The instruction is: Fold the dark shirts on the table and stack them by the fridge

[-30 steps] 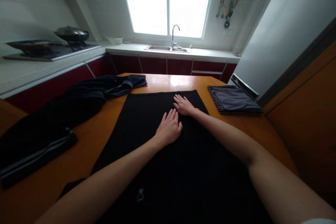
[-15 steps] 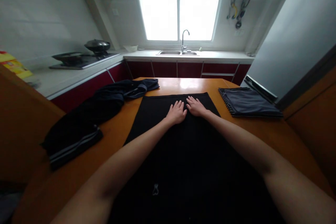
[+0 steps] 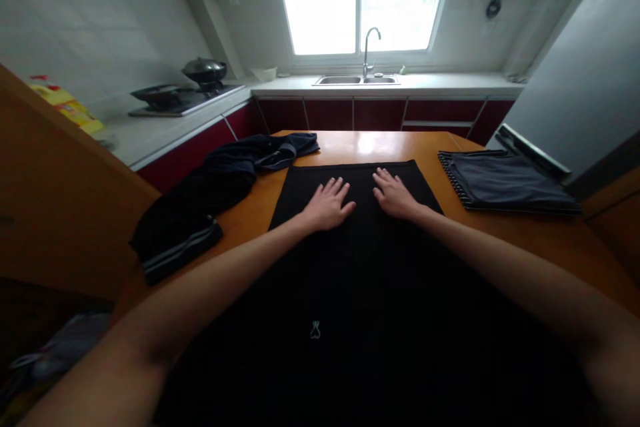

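A black garment [image 3: 360,273] lies spread flat on the wooden table [image 3: 345,143], its straight hem at the far end. A small light heart-like mark [image 3: 315,329] shows on its nearer part. My left hand [image 3: 330,203] rests flat on the cloth left of the middle, fingers spread and pointing away from me. Palm down, my right hand [image 3: 393,193] lies on the cloth near the far hem, its fingers stretched out. A gap of bare black fabric separates the two hands. Neither one grips anything.
Dark clothing with light stripes [image 3: 200,193] lies rumpled along the table's left side. Folded grey and black cloth [image 3: 505,180] sits at the right, near the fridge [image 3: 580,60]. Beyond the table are a sink [image 3: 340,80], a stove with pans [image 3: 185,100] and a yellow bottle [image 3: 70,107].
My hands were close together on the cloth and have moved apart, the left leftward and the right rightward. The camera view has also shifted, bringing the yellow bottle in at the left.
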{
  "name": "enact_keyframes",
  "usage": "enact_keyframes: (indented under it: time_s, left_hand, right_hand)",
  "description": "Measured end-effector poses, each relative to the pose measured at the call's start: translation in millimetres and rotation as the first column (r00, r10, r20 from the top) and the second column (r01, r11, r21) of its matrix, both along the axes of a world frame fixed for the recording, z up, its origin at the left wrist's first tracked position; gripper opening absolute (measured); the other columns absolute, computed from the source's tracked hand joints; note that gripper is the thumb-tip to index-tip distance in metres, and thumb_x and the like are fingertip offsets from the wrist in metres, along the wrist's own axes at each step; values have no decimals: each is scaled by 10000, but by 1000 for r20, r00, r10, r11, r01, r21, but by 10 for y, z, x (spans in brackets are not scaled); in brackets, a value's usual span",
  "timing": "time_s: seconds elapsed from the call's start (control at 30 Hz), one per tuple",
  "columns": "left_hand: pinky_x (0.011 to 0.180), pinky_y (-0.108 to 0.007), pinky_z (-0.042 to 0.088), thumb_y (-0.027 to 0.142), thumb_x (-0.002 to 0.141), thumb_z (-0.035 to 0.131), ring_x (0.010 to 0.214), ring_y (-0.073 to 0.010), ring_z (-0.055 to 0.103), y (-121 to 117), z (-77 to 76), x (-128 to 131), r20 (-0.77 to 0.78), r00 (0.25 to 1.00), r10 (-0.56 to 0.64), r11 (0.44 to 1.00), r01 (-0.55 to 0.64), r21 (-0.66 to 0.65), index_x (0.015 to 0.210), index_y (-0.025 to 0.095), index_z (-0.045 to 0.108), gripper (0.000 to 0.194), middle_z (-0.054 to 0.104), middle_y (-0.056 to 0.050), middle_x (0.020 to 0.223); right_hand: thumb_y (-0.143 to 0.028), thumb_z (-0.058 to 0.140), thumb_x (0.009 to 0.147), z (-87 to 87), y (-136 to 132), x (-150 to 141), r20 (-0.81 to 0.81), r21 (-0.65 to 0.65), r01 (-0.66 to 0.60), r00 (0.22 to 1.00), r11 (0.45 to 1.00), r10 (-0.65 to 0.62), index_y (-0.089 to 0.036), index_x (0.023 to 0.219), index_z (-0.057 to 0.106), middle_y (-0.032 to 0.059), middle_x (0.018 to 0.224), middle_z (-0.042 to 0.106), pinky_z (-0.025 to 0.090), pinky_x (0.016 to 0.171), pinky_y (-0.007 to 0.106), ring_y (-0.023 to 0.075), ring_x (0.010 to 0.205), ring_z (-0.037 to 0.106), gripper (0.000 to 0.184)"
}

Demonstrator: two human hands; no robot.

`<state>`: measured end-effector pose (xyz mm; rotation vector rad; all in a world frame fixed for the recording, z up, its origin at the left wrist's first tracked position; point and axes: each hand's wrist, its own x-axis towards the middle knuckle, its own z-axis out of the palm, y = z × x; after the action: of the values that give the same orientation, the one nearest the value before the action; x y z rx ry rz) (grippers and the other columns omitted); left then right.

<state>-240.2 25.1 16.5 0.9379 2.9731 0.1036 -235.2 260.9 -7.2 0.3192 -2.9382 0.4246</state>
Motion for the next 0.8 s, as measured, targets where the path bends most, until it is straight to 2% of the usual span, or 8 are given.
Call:
enact_keyframes:
  time_s: [0.1, 0.2, 0.33, 0.4, 0.47, 0.53, 0.63, 0.8]
  left_hand:
    - [1218, -476, 138, 645, 1000, 221, 1533, -252, 95, 25, -51, 872, 112, 973, -202, 978, 196, 66, 1588, 303, 211, 681, 133, -31, 1662]
    - [1232, -461, 92, 637, 1005, 246, 1536, -221, 72, -236, -108, 1371, 92, 970, -227, 972, 220, 76, 1588, 345, 190, 654, 123, 7, 1660]
    - [1231, -467, 103, 576, 1031, 249, 1535, -221, 73, -661, -74, 1448, 81, 991, -106, 994, 104, 25, 1586, 322, 213, 612, 126, -6, 1660]
    - [1226, -476, 129, 573, 1030, 259, 1534, -236, 75, -771, -10, 1508, 79, 995, -56, 998, 55, 16, 1589, 279, 218, 633, 133, -39, 1658]
    - [1227, -477, 132, 586, 1023, 278, 1534, -239, 71, -803, 49, 1704, 70, 995, -77, 997, 75, 32, 1593, 277, 199, 653, 137, -43, 1657]
    - [1232, -474, 126, 587, 1021, 300, 1533, -231, 77, -787, 68, 1997, 73, 986, -149, 988, 146, 56, 1596, 311, 163, 653, 145, -26, 1655]
    - [1228, -499, 121, 571, 1020, 341, 1532, -249, 88, -746, 13, 2383, 99, 969, -225, 972, 217, 89, 1596, 330, 139, 656, 134, -22, 1657]
    - [1214, -544, 120, 565, 1014, 386, 1530, -287, 82, -850, -50, 2565, 139, 977, -161, 982, 144, 122, 1593, 295, 179, 671, 119, -53, 1661]
  right_hand:
    - [-325, 332, 1003, -54, -263, 683, 22, -70, -223, 974, 972, 225, -128, 1555, 314, 119, 1642, 214, 181, 1213, 466, 228, 1518, 172, 586]
    - [-384, 330, 1008, -153, -117, 1195, 35, -31, -254, 966, 967, 255, -162, 1563, 303, 110, 1631, 249, 184, 1213, 489, 223, 1515, 183, 598]
    - [-410, 331, 1008, -149, 285, 1443, 32, 56, -93, 995, 994, 92, -134, 1526, 383, 139, 1611, 292, 200, 1208, 502, 248, 1507, 215, 590]
    - [-384, 325, 1009, -69, 340, 1582, -6, 71, -12, 1000, 997, 12, -108, 1510, 407, 160, 1603, 304, 210, 1203, 513, 261, 1505, 220, 578]
    - [-382, 326, 1017, 18, 251, 1820, -47, 68, -55, 997, 996, 58, -117, 1520, 389, 143, 1611, 293, 196, 1212, 512, 247, 1510, 200, 572]
    - [-397, 330, 1028, 61, 74, 2122, -62, 54, -181, 981, 982, 184, -152, 1550, 330, 102, 1628, 261, 180, 1222, 502, 219, 1517, 172, 576]
    - [-426, 329, 1037, 4, -143, 2513, -21, 28, -306, 951, 951, 307, -209, 1574, 265, 59, 1640, 223, 205, 1220, 495, 201, 1517, 164, 583]
    - [-477, 337, 1027, -203, -107, 2678, 38, 13, -243, 969, 970, 242, -212, 1559, 314, 83, 1625, 255, 220, 1211, 523, 241, 1504, 208, 595]
